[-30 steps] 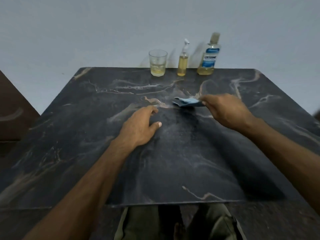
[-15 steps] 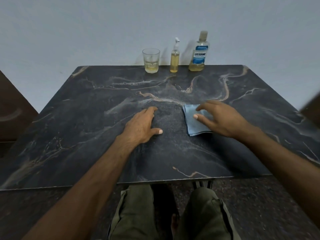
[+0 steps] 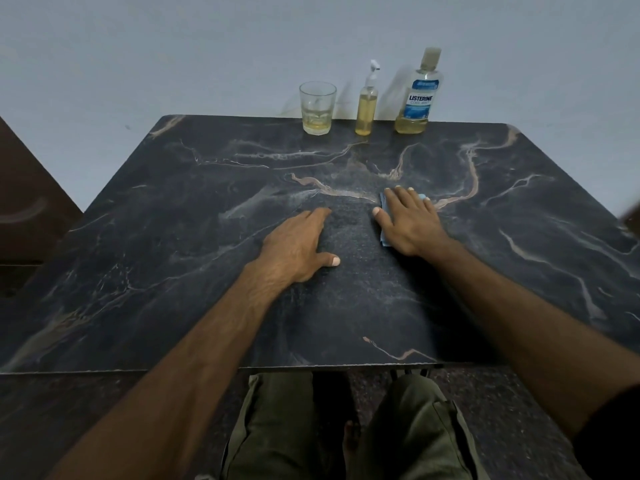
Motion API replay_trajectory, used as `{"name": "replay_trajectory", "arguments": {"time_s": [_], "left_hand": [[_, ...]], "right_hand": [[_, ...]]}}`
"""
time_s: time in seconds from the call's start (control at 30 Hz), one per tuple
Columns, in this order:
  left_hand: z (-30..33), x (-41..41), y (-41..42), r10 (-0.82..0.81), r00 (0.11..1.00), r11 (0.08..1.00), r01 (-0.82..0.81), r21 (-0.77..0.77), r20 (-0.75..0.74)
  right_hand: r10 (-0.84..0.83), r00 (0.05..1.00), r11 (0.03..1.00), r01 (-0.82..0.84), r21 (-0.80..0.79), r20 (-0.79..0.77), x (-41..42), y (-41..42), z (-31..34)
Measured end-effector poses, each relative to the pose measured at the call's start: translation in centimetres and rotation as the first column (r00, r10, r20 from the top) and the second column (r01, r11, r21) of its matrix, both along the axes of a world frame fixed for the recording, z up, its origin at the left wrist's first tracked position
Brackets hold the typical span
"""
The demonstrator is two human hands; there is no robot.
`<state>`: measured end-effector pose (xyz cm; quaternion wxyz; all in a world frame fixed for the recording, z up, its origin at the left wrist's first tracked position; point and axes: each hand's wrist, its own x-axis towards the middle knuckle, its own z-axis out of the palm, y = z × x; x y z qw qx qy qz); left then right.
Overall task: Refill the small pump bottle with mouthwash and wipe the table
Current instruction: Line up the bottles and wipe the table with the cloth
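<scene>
Head view, from left to right: one dark marbled tabletop (image 3: pixel 173 220) carries three vessels in a row along its far edge, against the wall. First stands one clear glass (image 3: pixel 317 108) with a little yellow liquid at the bottom. Next is one small pump bottle (image 3: pixel 367 103), slim, clear, nearly full of yellow liquid, its white pump head on top. Last is one mouthwash bottle (image 3: pixel 418 95) with a blue label, only its base holding yellow liquid. Nearer, the left hand (image 3: pixel 298 244) lies flat, fingers together, thumb out. The right hand (image 3: pixel 408 220) presses one blue cloth (image 3: pixel 383 216) flat, fingers spread.
</scene>
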<state>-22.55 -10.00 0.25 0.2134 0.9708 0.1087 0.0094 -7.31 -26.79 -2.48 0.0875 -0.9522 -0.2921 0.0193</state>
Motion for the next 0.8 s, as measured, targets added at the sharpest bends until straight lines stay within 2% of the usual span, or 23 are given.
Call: {"name": "replay_trajectory", "arguments": {"time_s": [0.07,0.13,0.27,0.4,0.6,0.8], "left_hand": [[-0.1,0.1,0.4,-0.003,1.000,1.000,0.003,-0.026,0.007],[0.1,0.2,1.0,0.017,0.999,0.991,-0.013,-0.131,0.032],[0.8,0.3,1.9,0.118,0.987,0.944,-0.078,-0.321,0.107],[1.2,0.4,2.6,0.136,0.976,0.928,-0.066,-0.367,0.169],[2.0,0.2,3.8,0.178,0.959,0.898,-0.066,-0.435,0.221],[3.0,0.6,4.5,0.196,0.947,0.885,-0.060,-0.461,0.253]], "right_hand": [[0.005,1.000,1.000,-0.005,-0.017,-0.016,0.1,1.1,0.1],[0.033,0.999,0.999,-0.034,-0.033,-0.029,-0.2,1.8,0.2],[0.201,0.979,0.979,-0.201,-0.029,-0.019,-2.6,2.0,0.1],[0.332,0.943,0.943,-0.331,-0.026,0.023,-4.3,-0.8,-0.1],[0.269,0.963,0.963,-0.269,-0.029,-0.009,-6.0,-4.2,0.0],[0.529,0.848,0.847,-0.529,-0.052,-0.009,-10.9,1.8,0.1]]}}
